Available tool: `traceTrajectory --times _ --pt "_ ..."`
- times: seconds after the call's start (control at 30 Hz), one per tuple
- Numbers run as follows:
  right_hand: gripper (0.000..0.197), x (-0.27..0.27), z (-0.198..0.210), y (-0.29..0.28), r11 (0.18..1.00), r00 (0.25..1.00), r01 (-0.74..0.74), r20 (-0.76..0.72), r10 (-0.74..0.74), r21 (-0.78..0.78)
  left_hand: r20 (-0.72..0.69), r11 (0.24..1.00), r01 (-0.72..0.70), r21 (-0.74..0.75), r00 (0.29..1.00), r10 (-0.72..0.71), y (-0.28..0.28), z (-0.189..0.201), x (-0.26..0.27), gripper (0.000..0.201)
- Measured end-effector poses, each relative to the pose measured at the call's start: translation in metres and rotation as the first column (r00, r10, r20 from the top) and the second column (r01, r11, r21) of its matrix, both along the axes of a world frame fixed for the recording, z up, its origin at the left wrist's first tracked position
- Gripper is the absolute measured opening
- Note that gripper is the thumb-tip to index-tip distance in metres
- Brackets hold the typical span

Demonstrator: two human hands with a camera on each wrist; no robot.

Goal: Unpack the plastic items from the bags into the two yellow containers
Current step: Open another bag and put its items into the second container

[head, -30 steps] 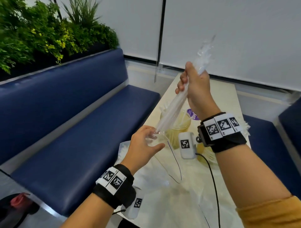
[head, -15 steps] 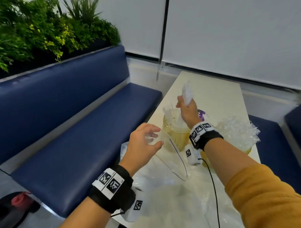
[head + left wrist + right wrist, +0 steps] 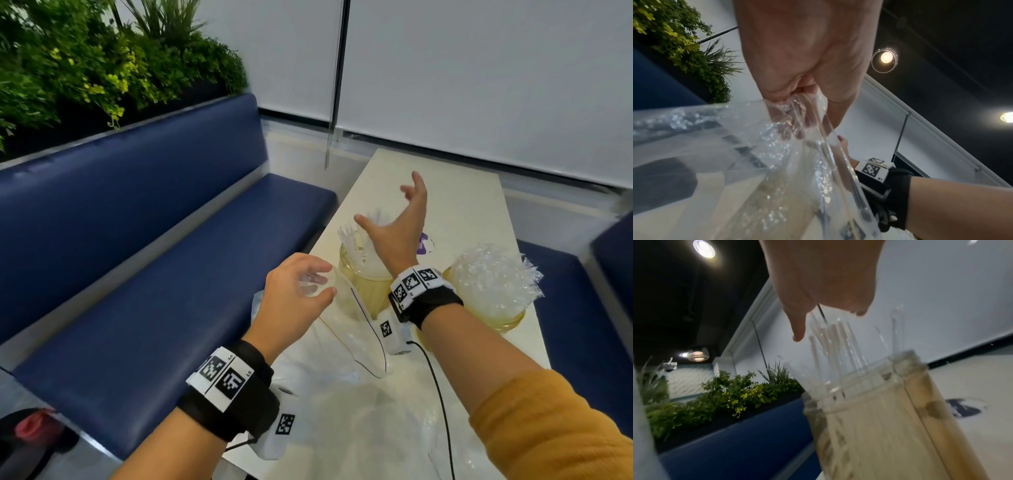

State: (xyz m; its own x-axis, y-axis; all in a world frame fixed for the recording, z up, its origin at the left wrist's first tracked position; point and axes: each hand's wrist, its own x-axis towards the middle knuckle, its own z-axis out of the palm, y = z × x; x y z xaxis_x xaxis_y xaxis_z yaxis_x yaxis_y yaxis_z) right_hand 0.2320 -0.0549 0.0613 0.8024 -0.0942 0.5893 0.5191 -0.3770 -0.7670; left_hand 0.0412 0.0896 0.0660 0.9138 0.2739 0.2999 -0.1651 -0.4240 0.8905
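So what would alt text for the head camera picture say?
An open right hand hovers over a yellow container of clear plastic cutlery, while the left hand grips an empty clear bag. A second container holds crumpled plastic.

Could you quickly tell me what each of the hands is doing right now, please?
Left hand: closed, gripping the clear plastic bag.
Right hand: open, fingers spread above the yellow container, holding nothing.
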Motion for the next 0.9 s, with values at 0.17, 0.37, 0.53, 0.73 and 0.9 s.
traceTrajectory --times 0.17,0.37,0.53,0.73,0.9 --pt "0.035 0.009 -0.004 0.005 0.628 0.996 -0.024 0.038 0.086 -0.778 -0.021 0.999 0.026 0.025 0.999 -0.025 0.000 0.002 0.001 0.028" --pt "0.045 -0.009 0.001 -0.009 0.592 1.000 -0.023 -0.023 0.007 -0.806 -0.046 0.995 0.082 0.051 0.996 -0.080 -0.004 0.003 0.001 0.040" --pt "0.049 -0.063 0.057 -0.015 0.806 1.000 -0.029 -0.015 0.025 -0.591 -0.044 0.993 0.109 0.051 0.993 -0.107 -0.010 0.006 0.004 0.048" --pt "0.034 -0.137 0.061 -0.016 0.569 0.700 -0.660 -0.677 0.229 -0.490 -0.021 0.986 0.157 0.059 0.988 -0.156 -0.020 0.008 0.003 0.060" --pt "0.051 -0.154 0.002 -0.011 0.210 0.779 -0.584 -0.614 -0.126 -0.784 0.005 0.979 0.197 0.056 0.980 -0.198 -0.026 0.001 -0.010 0.069"
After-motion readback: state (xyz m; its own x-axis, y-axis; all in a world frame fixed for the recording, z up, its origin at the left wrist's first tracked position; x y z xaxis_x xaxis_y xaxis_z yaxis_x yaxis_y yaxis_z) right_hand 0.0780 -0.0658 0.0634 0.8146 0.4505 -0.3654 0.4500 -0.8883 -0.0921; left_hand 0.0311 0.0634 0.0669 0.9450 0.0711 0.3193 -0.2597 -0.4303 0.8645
